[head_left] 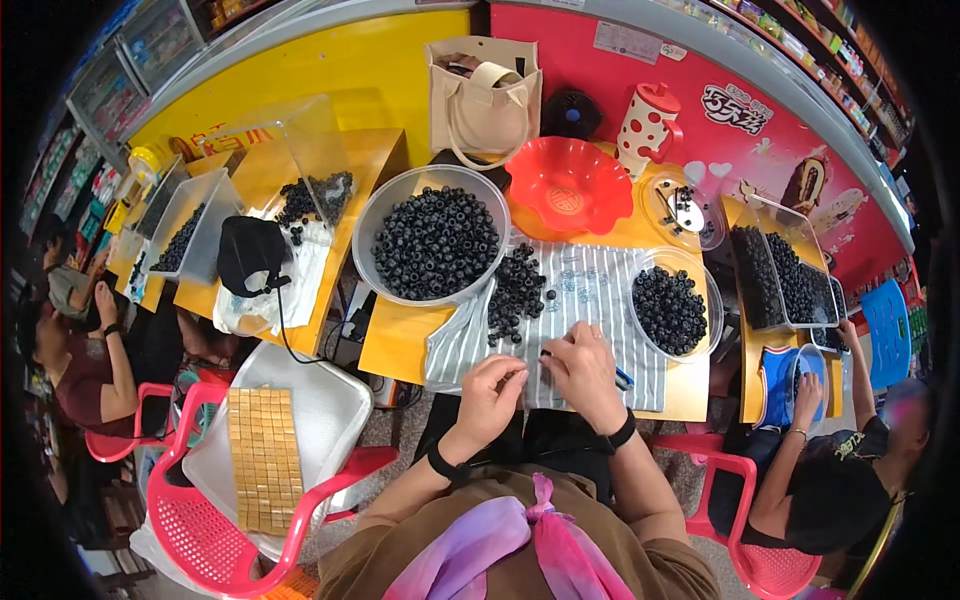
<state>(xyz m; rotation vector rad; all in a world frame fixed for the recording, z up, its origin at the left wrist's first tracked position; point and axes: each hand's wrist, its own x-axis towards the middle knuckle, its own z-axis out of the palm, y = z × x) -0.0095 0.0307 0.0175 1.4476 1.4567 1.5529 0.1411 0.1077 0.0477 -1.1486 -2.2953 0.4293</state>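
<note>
The left hand (490,395) has its grip drawn together, thumb against fingertips; whether anything sits in it I cannot tell. The right hand (583,372), just beside it, has its grip closed too, with a small dark bit, seemingly a bead (545,353), at the fingertips. Both hang over the near part of a striped cloth (600,345).

The loose pile of black beads (515,295) lies on that cloth, straight far of the left grip and to the far left of the right one. Its long axis runs near to far, and its near end comes close to the left fingertips, making the left hand the nearer. A stray black bead (550,295) rests just right of the pile.

Farther out on the bench (390,345), a large clear bowl (375,278) full of black beads stands left of the pile; a smaller clear tub (714,300), also holding beads, stands right of it. A red scalloped basin (570,165) sits at the far side.
</note>
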